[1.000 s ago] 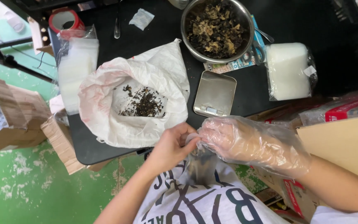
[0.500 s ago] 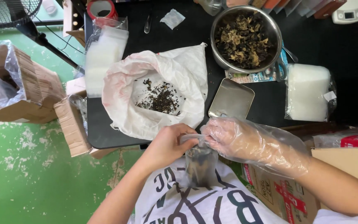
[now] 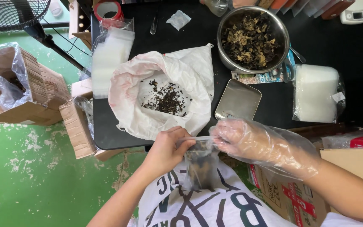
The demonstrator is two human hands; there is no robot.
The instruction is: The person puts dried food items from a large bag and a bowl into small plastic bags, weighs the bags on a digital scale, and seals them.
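Green painted floor shows under a black table (image 3: 118, 134), and just off its near edge the bare left hand (image 3: 164, 149) and the plastic-gloved right hand (image 3: 248, 141) pinch shut on the top strip of a small clear bag (image 3: 200, 166), its dark contents hard to make out. Both wrists angle inward, as half a second ago. Beyond, a white sack (image 3: 190, 75) of crumbs, a metal tray (image 3: 237, 100) and a steel bowl (image 3: 253, 38).
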